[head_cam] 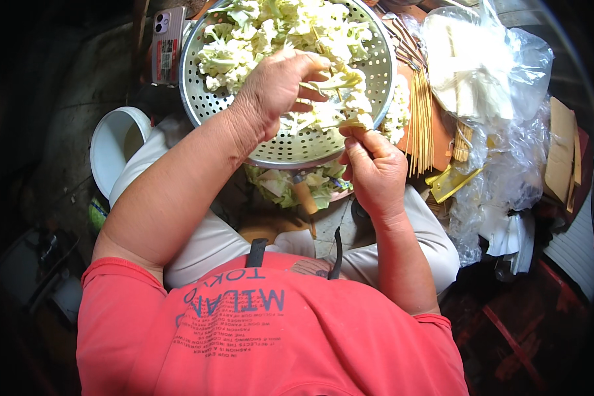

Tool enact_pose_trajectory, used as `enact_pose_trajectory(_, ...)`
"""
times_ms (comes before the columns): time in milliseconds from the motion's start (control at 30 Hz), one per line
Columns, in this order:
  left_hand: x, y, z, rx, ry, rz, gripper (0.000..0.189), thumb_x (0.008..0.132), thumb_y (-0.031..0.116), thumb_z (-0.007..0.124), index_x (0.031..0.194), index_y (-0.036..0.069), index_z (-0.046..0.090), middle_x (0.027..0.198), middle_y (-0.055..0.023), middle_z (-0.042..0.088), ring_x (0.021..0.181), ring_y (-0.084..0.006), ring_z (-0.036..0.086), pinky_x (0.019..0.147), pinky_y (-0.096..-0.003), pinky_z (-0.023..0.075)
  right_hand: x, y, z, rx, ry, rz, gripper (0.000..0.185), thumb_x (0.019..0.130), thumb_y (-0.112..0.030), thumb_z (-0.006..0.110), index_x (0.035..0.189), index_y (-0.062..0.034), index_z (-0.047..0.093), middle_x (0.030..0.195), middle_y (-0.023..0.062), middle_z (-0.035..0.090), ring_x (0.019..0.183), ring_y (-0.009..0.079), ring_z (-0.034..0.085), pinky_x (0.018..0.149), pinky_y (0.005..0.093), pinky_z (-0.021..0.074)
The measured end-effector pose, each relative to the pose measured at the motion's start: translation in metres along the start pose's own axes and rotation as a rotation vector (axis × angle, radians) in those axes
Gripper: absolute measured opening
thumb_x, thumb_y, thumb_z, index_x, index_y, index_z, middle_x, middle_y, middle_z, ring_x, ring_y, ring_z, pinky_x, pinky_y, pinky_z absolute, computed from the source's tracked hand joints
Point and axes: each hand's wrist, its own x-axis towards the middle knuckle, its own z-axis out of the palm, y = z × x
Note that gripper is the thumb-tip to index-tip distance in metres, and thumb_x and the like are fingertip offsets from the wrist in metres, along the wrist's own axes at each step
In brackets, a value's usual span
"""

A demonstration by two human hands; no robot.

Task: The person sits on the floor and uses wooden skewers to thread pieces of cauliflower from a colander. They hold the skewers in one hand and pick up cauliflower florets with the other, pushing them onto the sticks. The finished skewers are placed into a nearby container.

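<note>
A perforated metal colander (pixel 302 161) full of cauliflower florets (pixel 262 39) stands before me. Over it, my right hand (pixel 376 163) pinches the near end of a thin wooden skewer (pixel 332 74) at the colander's near right rim. Several cauliflower pieces (pixel 359 101) are strung along that skewer, which slants away over the loose florets. My left hand (pixel 277 89) hovers palm inward to the skewer's left, its fingers curved and apart. Its fingertips come close to a threaded floret; whether they touch it is unclear.
Loose bamboo skewers (pixel 420 123) lie right of the colander, beside a clear plastic bag (pixel 475 64) and crumpled wrap (pixel 515 158). Below the colander are leafy trimmings (pixel 277 188) and a wooden handle (pixel 304 195). A white bucket (pixel 111 148) and a phone (pixel 167 47) are at left.
</note>
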Motion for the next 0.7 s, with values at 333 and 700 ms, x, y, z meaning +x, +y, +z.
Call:
enact_pose_trajectory(333,0.011,-0.007,-0.004,-0.038,0.057,0.080,0.024,0.098,0.021,0.069,0.112,0.001,0.071,0.102,-0.0106,0.076,0.094,-0.0181,0.073,0.080,-0.0340,0.0611,-0.001,0.007,0.000,-0.088,-0.059,-0.062,0.018,0.100,-0.006,0.062,0.112,-0.0009,0.075,0.073,0.0016,0.067,0.056,0.0046,0.057,0.051,0.0212,0.0462)
enact_pose_trajectory(700,0.011,-0.010,-0.003,-0.052,0.015,0.034,0.023,0.097,0.017,0.068,0.112,-0.001,0.070,0.101,-0.0122,0.075,0.092,-0.0207,0.074,0.083,-0.0396,0.0638,-0.005,0.010,-0.002,-0.132,-0.047,-0.078,0.019,0.098,-0.006,0.062,0.111,-0.0016,0.076,0.072,0.0009,0.067,0.056,0.0044,0.058,0.052,0.0219,0.0468)
